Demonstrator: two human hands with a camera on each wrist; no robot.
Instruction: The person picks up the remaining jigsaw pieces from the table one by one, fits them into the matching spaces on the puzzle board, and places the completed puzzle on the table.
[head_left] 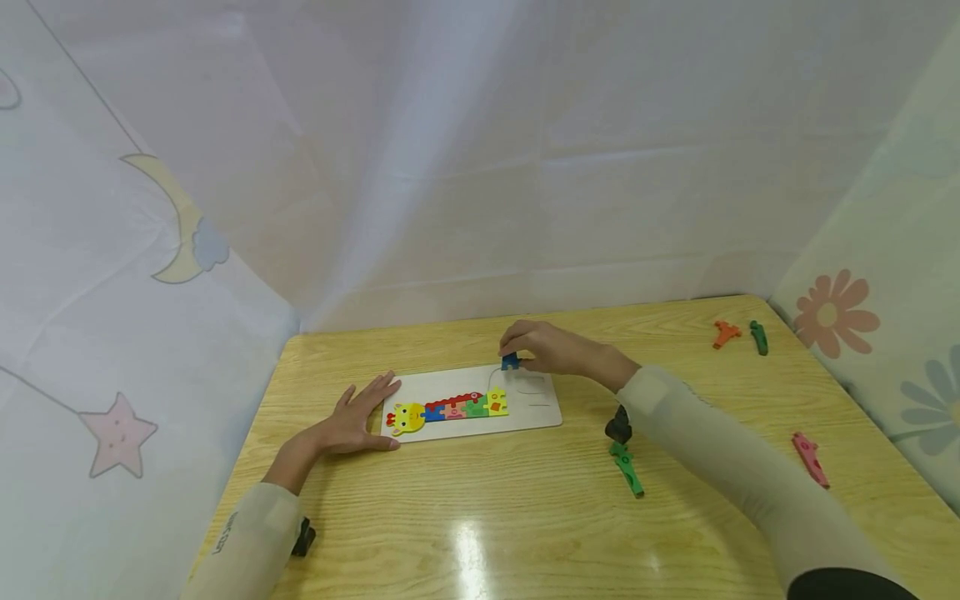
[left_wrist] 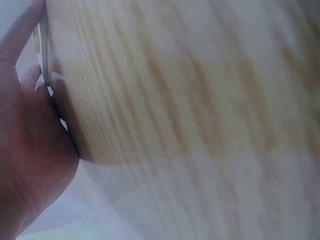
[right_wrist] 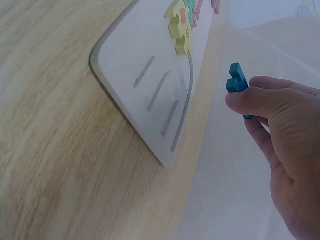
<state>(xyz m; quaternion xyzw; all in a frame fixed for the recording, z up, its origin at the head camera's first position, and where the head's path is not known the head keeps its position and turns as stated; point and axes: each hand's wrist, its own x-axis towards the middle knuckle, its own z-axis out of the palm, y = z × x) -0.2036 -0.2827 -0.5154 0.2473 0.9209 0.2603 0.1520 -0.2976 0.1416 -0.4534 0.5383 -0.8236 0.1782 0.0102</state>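
A white puzzle board point(head_left: 536, 392) lies on the table, bearing a giraffe made of a yellow head point(head_left: 408, 418), a red mane strip and several coloured body pieces ending in a yellow piece point(head_left: 497, 402). Its right part shows bare grooves, clearer in the right wrist view. Fingers spread, my left hand point(head_left: 354, 423) rests at the board's left end, thumb by the near edge; in the left wrist view only part of it shows. Above the board's far edge, my right hand point(head_left: 558, 348) pinches a blue puzzle piece point(right_wrist: 237, 82) between thumb and fingers, apart from the board.
A green puzzle piece point(head_left: 627, 471) lies below the right forearm, near a black wrist device point(head_left: 618, 426). Farther right are an orange piece point(head_left: 726, 334), another green piece point(head_left: 759, 337) and a pink piece point(head_left: 809, 458). Printed cloth point(head_left: 480, 183) hangs around the wooden table point(head_left: 397, 508).
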